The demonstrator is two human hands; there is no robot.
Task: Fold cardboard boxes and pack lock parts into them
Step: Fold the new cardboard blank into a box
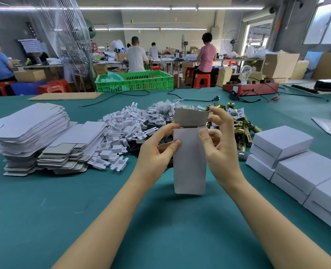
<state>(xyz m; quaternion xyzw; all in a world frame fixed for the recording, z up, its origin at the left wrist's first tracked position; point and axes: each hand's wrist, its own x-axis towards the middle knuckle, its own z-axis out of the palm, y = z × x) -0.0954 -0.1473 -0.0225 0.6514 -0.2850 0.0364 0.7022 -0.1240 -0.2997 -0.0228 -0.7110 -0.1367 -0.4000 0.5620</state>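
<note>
A white cardboard box blank (189, 162) is held upright above the green table (83, 210), its grey top flap raised. My left hand (156, 150) pinches its left edge with thumb and fingers. My right hand (221, 140) grips its right edge, with the upper fingers touching the raised flap. Behind it lie white plastic inserts (120, 133), bagged small parts (160, 111) and brass lock parts (244, 127). Stacks of flat box blanks (30, 129) sit at the left. Folded white boxes (296, 162) are stacked at the right.
A green plastic crate (135, 80) stands at the table's far edge, with a flat cardboard sheet (65, 96) to its left. A red tester with a light bulb (250, 88) and black cables (191, 99) lie at the far right. Several people work at benches behind.
</note>
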